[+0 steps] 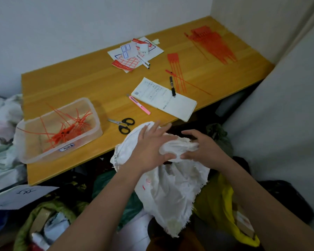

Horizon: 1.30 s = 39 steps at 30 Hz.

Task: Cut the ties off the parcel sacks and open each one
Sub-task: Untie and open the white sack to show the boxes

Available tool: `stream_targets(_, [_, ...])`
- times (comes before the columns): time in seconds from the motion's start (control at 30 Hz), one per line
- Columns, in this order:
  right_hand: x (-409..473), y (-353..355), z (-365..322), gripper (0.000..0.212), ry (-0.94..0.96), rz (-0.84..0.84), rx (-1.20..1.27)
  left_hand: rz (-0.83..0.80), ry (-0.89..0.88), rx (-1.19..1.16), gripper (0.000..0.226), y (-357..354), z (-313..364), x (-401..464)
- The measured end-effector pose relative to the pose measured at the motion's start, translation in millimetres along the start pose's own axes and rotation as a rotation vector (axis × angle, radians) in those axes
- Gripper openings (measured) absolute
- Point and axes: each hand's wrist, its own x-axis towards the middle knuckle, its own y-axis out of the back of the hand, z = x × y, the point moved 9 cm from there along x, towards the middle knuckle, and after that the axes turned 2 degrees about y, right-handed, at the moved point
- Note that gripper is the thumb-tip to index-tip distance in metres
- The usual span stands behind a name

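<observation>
A white woven parcel sack (170,192) with frayed edges hangs in front of the table's near edge. My left hand (150,145) lies on its upper part with the fingers spread and nearly straight, the thumb pressed under a bunched fold. My right hand (205,145) grips that bunched fold of the sack from the right. Black-handled scissors (122,124) lie on the wooden table (71,84) just beyond the sack, touched by neither hand. A clear plastic tub (58,131) at the table's near left holds several cut orange ties (67,127).
On the table lie a pink utility knife (139,104), an open notebook (164,99) with a black pen (172,86), label sheets (134,53) and bundles of unused orange ties (212,44). Green, yellow and dark sacks crowd the floor below. White walls close in behind and at right.
</observation>
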Motion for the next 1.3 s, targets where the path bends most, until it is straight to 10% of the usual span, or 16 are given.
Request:
stream_targets(0.17, [10,11,-10,0.068,0.029,0.028,0.005,0.013,0.079,-0.050,0.013,-9,-9,13])
stream_targets(0.47, [-8,6,15,0.110,-0.022,0.097,0.146,0.120,0.615,-0.567,0.040,-17,-61,-14])
stream_targets(0.7, [-4,-9,20,0.030,-0.018,0.084,0.311,0.103,0.824,-0.768,0.037,-24,-82,-38])
stream_targets(0.9, [-1,-9,36,0.018,-0.108,0.086,0.586,0.066,0.996,-0.821,0.033,-45,-95,-60])
stream_targets(1.07, [3,-15,53,0.008,-0.169,0.084,0.558,0.111,0.748,-0.531,0.006,-34,-83,-52])
stream_targets(1.3, [7,-17,52,0.006,-0.157,0.071,0.601,0.098,0.184,-0.212,0.056,-24,-22,-20])
